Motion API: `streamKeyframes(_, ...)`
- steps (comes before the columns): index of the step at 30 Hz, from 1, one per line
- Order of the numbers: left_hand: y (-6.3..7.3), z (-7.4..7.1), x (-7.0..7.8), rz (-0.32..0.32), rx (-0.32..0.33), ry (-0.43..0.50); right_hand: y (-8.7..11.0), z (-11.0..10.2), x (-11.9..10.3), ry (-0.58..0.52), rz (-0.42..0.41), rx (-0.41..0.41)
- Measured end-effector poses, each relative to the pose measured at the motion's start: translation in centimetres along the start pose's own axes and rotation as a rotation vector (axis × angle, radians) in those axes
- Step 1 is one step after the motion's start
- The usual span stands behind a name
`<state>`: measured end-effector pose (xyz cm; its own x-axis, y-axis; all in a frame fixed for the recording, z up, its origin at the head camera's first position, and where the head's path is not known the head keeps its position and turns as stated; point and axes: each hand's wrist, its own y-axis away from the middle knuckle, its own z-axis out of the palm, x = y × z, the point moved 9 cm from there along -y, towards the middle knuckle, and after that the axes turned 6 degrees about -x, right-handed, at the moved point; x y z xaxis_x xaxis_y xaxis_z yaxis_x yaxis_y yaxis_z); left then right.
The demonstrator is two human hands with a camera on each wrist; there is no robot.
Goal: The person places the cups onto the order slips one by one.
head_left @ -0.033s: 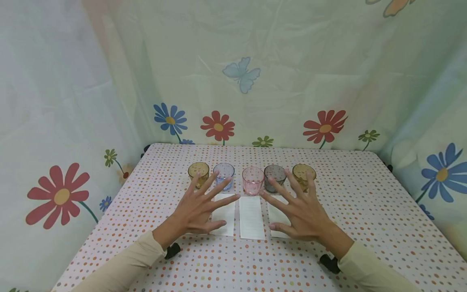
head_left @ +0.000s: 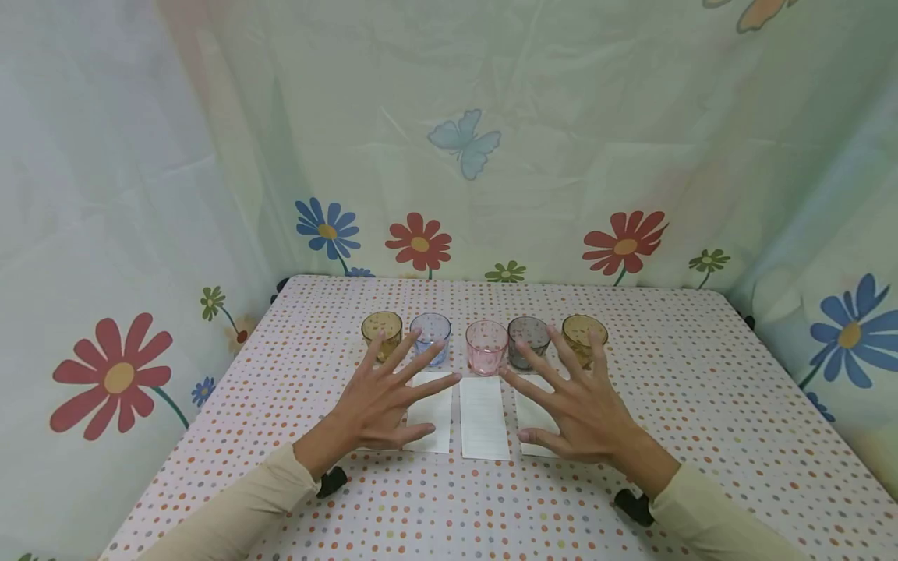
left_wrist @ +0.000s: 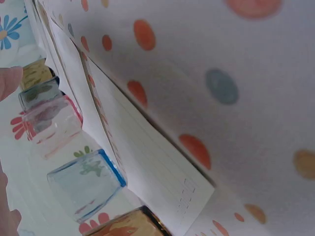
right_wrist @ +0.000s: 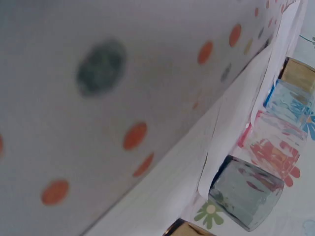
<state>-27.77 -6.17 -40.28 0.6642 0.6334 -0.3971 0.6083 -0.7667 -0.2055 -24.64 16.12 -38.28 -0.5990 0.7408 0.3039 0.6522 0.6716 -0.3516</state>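
Both hands are held palm down with fingers spread wide, holding nothing. My left hand [head_left: 379,409] overlaps the left paper sheet [head_left: 436,409] in the head view; its fingertips overlap an amber glass [head_left: 384,322] and a blue glass [head_left: 436,330]. Across from it, my right hand [head_left: 588,413] partly covers the right paper sheet [head_left: 532,417]. Its fingers reach toward a grey glass [head_left: 533,333] and a second amber glass [head_left: 578,335]. Between the hands lies a middle paper sheet [head_left: 484,421], with a pink glass [head_left: 486,347] just behind it.
The glasses stand in a row across a dotted tablecloth [head_left: 449,514]. Behind the table hangs a curtain [head_left: 533,179] printed with flowers and butterflies; similar curtains close both sides. Printed lines show on a sheet [left_wrist: 133,132] in the left wrist view.
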Motion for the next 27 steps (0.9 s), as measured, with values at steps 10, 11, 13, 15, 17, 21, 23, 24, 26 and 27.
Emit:
streamKeyframes(10, 0.8, -1.2, -1.6, -0.065, 0.077, 0.114, -0.4, -0.7, 0.0, -0.077, 0.022, 0.056)
streamKeyframes(11, 0.9, -1.2, -1.8, -0.077, 0.085, 0.138, -0.6, -0.7, -0.1, -0.091, 0.022, 0.069)
streamKeyframes(13, 1.1, -1.3, -2.4, -0.103, 0.098, 0.188, -1.1, -0.9, -0.3, -0.109, 0.022, 0.089)
streamKeyframes(15, 1.4, -1.2, -3.0, -0.131, 0.112, 0.232, -1.8, -0.9, -0.5, -0.138, 0.023, 0.105)
streamKeyframes(17, 1.7, -0.9, -3.6, -0.16, 0.118, 0.27, -2.7, -0.9, -0.9, -0.162, 0.025, 0.115)
streamKeyframes(21, 2.2, -0.2, -4.5, -0.21, 0.125, 0.322, -4.9, -0.4, -1.9, -0.192, 0.034, 0.099)
streamKeyframes(23, 2.4, 0.2, -4.9, -0.229, 0.122, 0.347, -6.1, 0.0, -2.4, -0.187, 0.038, 0.07)
streamKeyframes(24, 2.5, 0.4, -5.0, -0.24, 0.12, 0.364, -6.6, 0.3, -2.6, -0.182, 0.041, 0.05)
streamKeyframes(26, 2.7, 0.8, -5.5, -0.264, 0.121, 0.4, -7.8, 0.7, -3.0, -0.177, 0.05, 0.01)
streamKeyframes(27, 2.8, 0.9, -5.8, -0.278, 0.121, 0.417, -8.3, 0.8, -3.1, -0.181, 0.054, -0.006)
